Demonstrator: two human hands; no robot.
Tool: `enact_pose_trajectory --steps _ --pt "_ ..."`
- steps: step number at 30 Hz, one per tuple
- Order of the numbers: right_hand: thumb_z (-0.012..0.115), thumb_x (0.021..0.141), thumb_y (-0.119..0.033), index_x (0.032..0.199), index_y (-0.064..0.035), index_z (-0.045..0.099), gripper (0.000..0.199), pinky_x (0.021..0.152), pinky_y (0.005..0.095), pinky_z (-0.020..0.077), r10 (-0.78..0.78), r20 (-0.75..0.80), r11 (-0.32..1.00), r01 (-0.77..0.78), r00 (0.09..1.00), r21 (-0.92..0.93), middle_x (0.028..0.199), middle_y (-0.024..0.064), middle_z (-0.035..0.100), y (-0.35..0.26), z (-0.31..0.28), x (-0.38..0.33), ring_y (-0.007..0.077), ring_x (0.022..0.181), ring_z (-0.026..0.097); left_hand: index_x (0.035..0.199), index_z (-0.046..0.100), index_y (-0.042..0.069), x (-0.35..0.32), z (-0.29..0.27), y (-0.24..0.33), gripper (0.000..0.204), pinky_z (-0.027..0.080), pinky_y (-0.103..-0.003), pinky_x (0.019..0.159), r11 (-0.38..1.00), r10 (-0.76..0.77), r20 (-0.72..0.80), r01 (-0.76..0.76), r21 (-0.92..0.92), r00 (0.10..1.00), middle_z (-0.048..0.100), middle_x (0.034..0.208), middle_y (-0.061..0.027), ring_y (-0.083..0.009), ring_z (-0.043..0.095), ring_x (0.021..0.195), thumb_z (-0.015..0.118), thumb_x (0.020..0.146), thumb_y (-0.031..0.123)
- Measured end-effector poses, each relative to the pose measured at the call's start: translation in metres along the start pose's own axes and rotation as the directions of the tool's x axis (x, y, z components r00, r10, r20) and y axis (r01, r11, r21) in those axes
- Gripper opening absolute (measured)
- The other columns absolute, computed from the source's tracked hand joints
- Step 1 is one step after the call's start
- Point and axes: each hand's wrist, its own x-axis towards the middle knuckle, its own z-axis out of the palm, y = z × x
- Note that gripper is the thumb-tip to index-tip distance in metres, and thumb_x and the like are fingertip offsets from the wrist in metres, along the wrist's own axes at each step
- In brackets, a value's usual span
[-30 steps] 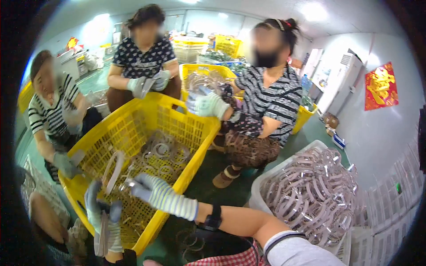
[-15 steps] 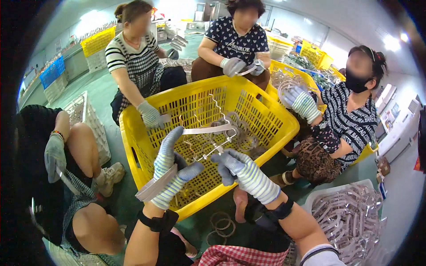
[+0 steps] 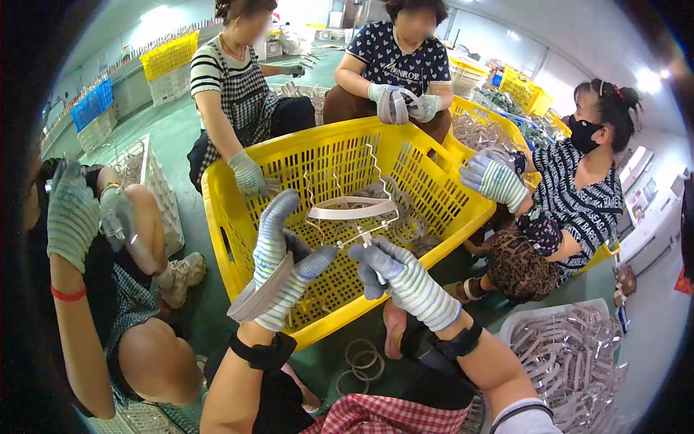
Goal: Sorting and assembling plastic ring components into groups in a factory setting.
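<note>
My right hand (image 3: 408, 278), in a striped grey-palmed glove, pinches the short stem of a thin wire rack (image 3: 366, 237) with upright zigzag arms. One pale flat ring (image 3: 353, 210) rests across the rack's arms, tilted. My left hand (image 3: 280, 264), gloved alike, has its thumb and forefinger spread just left of the rack. A stack of pale flat rings (image 3: 264, 293) is held in that hand, around the base of the thumb; its lower fingers are partly hidden. Both hands are over the near side of a yellow plastic basket (image 3: 336, 329).
More rings lie inside the yellow basket. Co-workers sit around it, one gloved hand (image 3: 249, 173) reaching over its left rim and another (image 3: 495, 181) at its right. A white crate (image 3: 560, 362) heaped with rings stands at lower right. Loose rings (image 3: 361, 362) lie on the floor.
The flat ring has left my left fingertips and now sits on the rack. A co-worker's gloved hand has risen at far left. The person at the back now holds several rings.
</note>
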Motion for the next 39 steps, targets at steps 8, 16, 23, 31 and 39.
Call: enact_pose_trajectory --steps 8,16,23,31,39 --pt "0.048 0.096 -0.039 0.108 -0.0034 0.059 0.039 0.053 0.0215 0.038 0.027 0.051 0.999 -0.026 0.998 -0.024 0.066 -0.0012 0.054 0.009 -0.006 -0.002 0.0073 0.055 0.05 0.105 0.053 0.01 0.002 -0.012 -0.017 0.054 0.036 -0.02 0.05 0.993 -0.004 0.211 -0.022 0.119 0.978 0.052 0.082 0.0054 -0.0032 0.04 0.056 0.083 0.061 0.015" --pt "0.049 0.095 -0.039 0.105 -0.0032 0.058 0.038 0.053 0.0217 0.0375 -0.018 0.089 0.996 0.026 0.996 -0.086 0.063 -0.0011 0.052 0.01 -0.004 -0.004 0.007 0.055 0.048 0.091 0.052 0.007 0.0 -0.008 -0.029 0.044 0.038 -0.021 0.054 0.882 0.403 0.231 -0.443 0.16 0.885 0.053 0.082 0.0013 -0.0061 0.043 0.061 0.085 0.063 0.016" --pt "0.054 0.092 -0.041 0.105 -0.0033 0.059 0.04 0.053 0.0219 0.0374 0.003 -0.037 0.995 -0.007 0.999 -0.096 0.063 -0.0026 0.05 0.005 0.002 -0.008 0.007 0.054 0.046 0.102 0.056 0.006 -0.011 0.002 -0.003 0.046 0.041 -0.021 0.055 0.975 0.164 0.119 -0.179 0.131 0.979 0.055 0.097 -0.0024 -0.0081 0.044 0.061 0.082 0.066 0.014" --pt "0.057 0.09 -0.046 0.109 -0.0021 0.058 0.048 0.05 0.023 0.0364 0.055 0.053 0.96 -0.068 0.997 0.271 0.064 -0.0033 0.047 0.005 -0.01 -0.013 0.0071 0.052 0.043 0.127 0.049 0.006 -0.01 -0.005 -0.008 0.062 0.044 -0.022 0.06 0.987 -0.012 0.232 -0.025 0.157 0.973 0.052 0.118 -0.0047 -0.0083 0.046 0.064 0.076 0.071 0.007" --pt "0.056 0.091 -0.046 0.109 -0.002 0.058 0.048 0.05 0.0239 0.037 0.109 0.153 0.936 -0.153 0.982 0.317 0.062 -0.003 0.045 0.004 -0.013 -0.014 0.0077 0.049 0.04 0.121 0.055 0.007 -0.003 -0.01 -0.006 0.062 0.047 -0.025 0.059 0.946 0.089 0.29 -0.172 0.274 0.953 0.058 0.106 -0.0063 -0.0124 0.051 0.062 0.079 0.065 0.005"
